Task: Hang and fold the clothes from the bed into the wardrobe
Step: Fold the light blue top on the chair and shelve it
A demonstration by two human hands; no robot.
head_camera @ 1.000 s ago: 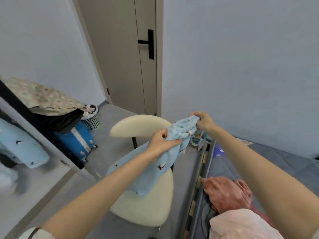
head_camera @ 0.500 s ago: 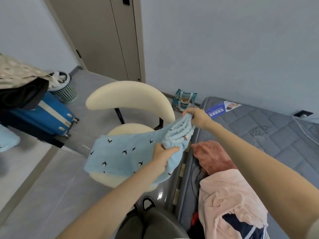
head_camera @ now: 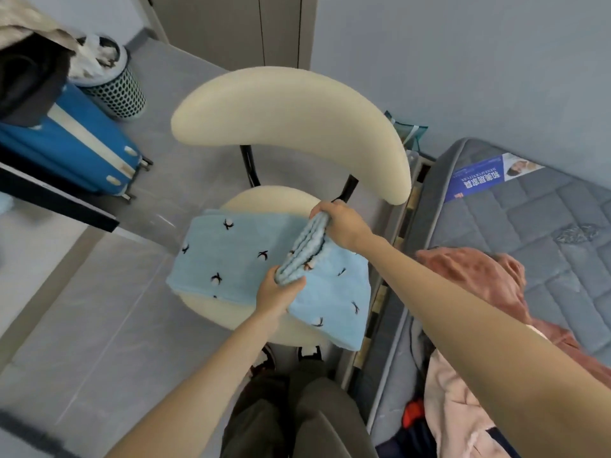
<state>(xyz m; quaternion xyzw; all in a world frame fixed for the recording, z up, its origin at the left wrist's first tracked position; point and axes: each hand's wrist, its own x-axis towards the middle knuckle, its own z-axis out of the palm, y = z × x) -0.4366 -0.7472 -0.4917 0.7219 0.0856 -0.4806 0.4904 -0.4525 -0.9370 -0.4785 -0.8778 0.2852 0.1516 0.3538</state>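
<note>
1. The light blue garment (head_camera: 231, 259), dotted with small dark bird shapes, lies spread over the seat of a cream chair (head_camera: 291, 107), and its right corner hangs past the seat edge toward the bed.
2. One edge of the garment is bunched into a ribbed roll (head_camera: 305, 249) stretched between the two hands.
3. The left hand (head_camera: 277, 292) grips the near end of the roll, fingers curled tight around the cloth.
4. The right hand (head_camera: 344, 223) grips the far end, fingers clamped on it from above.
5. The person's legs in dark trousers (head_camera: 297, 418) stand just in front of the chair.
6. The bed (head_camera: 529, 219), a grey quilted mattress, sits just right of the chair.
7. On the bed lie a dusty pink garment (head_camera: 476, 276) and, nearer the person, a pale pink one (head_camera: 453, 408).
8. A blue suitcase (head_camera: 76, 150) and a perforated bin (head_camera: 115, 90) stand on the floor at the far left.
9. A teal bag (head_camera: 406, 130) shows behind the chair back, against the wall.
</note>
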